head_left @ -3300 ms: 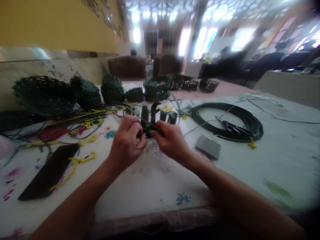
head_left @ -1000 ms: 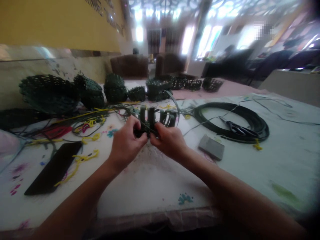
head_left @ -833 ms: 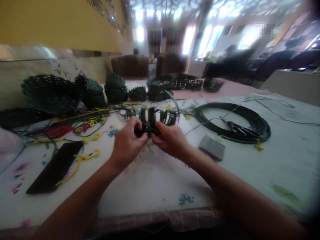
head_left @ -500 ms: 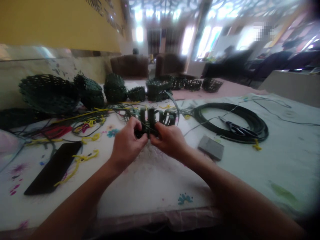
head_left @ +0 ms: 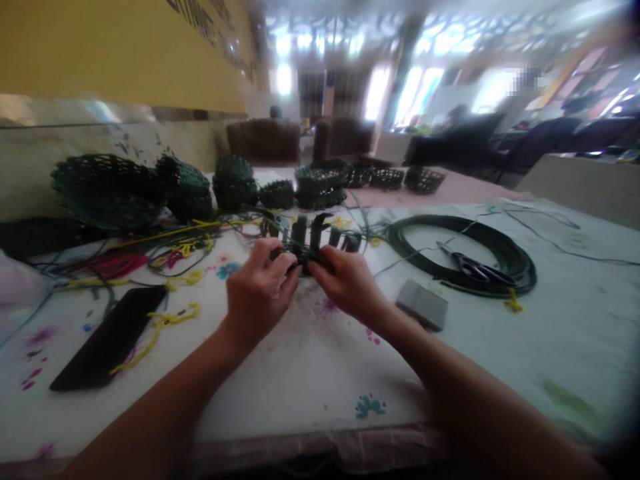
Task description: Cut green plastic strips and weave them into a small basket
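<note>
Between my hands, over the middle of the table, is a small dark green basket (head_left: 299, 233), part woven, its flat strips sticking up around the rim. My left hand (head_left: 263, 280) grips its near left side, fingers bent over the weave. My right hand (head_left: 347, 277) pinches the near right side, thumb and fingers closed on it. The fingertips of both hands nearly meet. A thin strip runs between them across the basket's front. My fingers hide the basket's lower near part.
Several woven baskets (head_left: 107, 190) line the back. At right lies a coil of dark strip (head_left: 400, 237) with scissors (head_left: 475, 267) on it, beside a grey block (head_left: 423, 305). A black phone-like slab (head_left: 110, 340) and yellow ties (head_left: 173, 320) lie at left.
My left hand has shifted its fingers, now reaching further over the basket's near side. The basket has turned slightly and its upright strips have moved. The whole view has shifted a little.
</note>
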A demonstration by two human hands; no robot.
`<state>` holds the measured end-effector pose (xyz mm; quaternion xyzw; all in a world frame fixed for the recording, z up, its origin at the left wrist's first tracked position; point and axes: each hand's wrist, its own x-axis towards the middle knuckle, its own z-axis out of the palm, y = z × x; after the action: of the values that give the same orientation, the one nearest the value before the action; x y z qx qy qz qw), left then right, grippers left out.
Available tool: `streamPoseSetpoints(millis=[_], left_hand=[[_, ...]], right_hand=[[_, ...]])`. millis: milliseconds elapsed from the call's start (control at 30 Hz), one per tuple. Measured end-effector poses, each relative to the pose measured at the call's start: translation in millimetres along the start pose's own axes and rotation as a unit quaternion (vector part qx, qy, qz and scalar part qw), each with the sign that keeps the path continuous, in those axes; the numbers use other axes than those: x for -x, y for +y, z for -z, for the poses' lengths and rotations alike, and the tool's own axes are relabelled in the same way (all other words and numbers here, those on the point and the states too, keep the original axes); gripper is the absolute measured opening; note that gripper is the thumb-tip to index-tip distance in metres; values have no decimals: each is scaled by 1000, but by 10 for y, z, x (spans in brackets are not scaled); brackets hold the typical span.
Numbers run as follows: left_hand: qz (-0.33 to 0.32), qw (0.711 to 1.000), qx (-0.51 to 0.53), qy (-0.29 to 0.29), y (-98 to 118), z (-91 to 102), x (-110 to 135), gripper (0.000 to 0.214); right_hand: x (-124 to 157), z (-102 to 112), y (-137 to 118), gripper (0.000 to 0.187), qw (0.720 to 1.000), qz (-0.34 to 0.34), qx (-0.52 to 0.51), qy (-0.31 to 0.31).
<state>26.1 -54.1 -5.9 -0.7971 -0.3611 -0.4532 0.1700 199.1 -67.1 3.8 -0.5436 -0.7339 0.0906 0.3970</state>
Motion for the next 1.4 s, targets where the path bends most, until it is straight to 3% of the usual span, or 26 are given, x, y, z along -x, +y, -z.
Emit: streamPoseSetpoints(millis=[300, 633, 867, 1100, 1400], left_hand=[[10, 986, 157, -52, -93, -6, -53, 3], [-50, 993, 86, -56, -91, 22, -63, 5], [-9, 990, 120, -77, -64, 28, -89, 11], [34, 991, 111, -59, 3, 9, -66, 16], [-41, 996, 44, -59, -5, 20, -70, 16]], right_hand=[[5, -31, 7, 28, 1000, -6, 20, 13], [38, -51, 17, 25, 999, -10, 20, 24], [48, -89, 16, 24, 999, -9, 19, 46], [92, -146, 5, 20, 997, 3, 41, 66], [100, -168, 20, 19, 998, 5, 26, 60]])
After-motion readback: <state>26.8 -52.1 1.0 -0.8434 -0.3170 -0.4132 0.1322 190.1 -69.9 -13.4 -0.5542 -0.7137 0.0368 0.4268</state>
